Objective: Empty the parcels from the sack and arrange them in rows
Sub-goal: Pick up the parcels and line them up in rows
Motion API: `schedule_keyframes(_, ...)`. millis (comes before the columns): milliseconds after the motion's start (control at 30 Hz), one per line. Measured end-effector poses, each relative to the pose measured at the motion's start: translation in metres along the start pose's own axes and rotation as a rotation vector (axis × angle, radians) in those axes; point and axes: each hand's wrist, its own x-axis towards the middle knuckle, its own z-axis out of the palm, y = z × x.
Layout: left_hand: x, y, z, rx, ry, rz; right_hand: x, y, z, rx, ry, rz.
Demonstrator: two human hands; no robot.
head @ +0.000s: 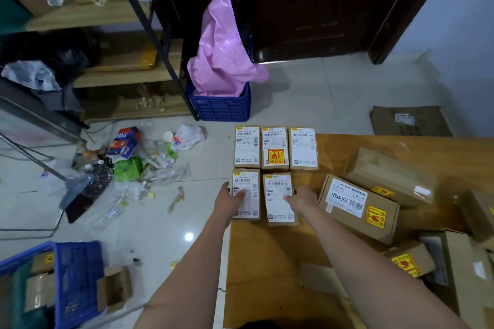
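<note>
L hand (232,199) flat on small labelled brown carton (246,193); R hand (303,199) presses neighbouring labelled carton (280,199). Three matching cartons (275,147) lined up behind.

Blue plastic crate (222,108) sits by the dark door (307,5) w/ a pink plastic bag (222,56) bulging out of it. Wooden shelf unit (107,48) on the left, cardboard and random stuff on the boards. Pile of trash (133,165) on the tile floor (334,93) in front of it: wrappers, clear bottles, a green bag. Another blue crate (77,280) bottom left w/ small open boxes. Flattened cardboard sheet (410,120) lies near the right wall.
</note>
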Motion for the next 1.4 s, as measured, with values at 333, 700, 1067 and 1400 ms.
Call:
schedule_keyframes(333, 0.008, -0.003, -0.003, -0.071, -0.049, -0.011, 0.007, -0.005, 0.010, 0.076, 0.035, 0.042)
schedule_keyframes(700, 0.011, -0.007, 0.000, -0.076, -0.043, -0.012, 0.005, -0.007, 0.013, 0.092, -0.010, 0.014)
schedule_keyframes(1067, -0.030, 0.061, 0.046, 0.049, 0.437, 0.517, -0.002, 0.017, -0.073, -0.280, 0.605, -0.288)
schedule_keyframes(1400, -0.065, 0.079, 0.183, 0.380, -0.327, 0.383, 0.032, 0.109, -0.201, -0.627, 0.421, -0.064)
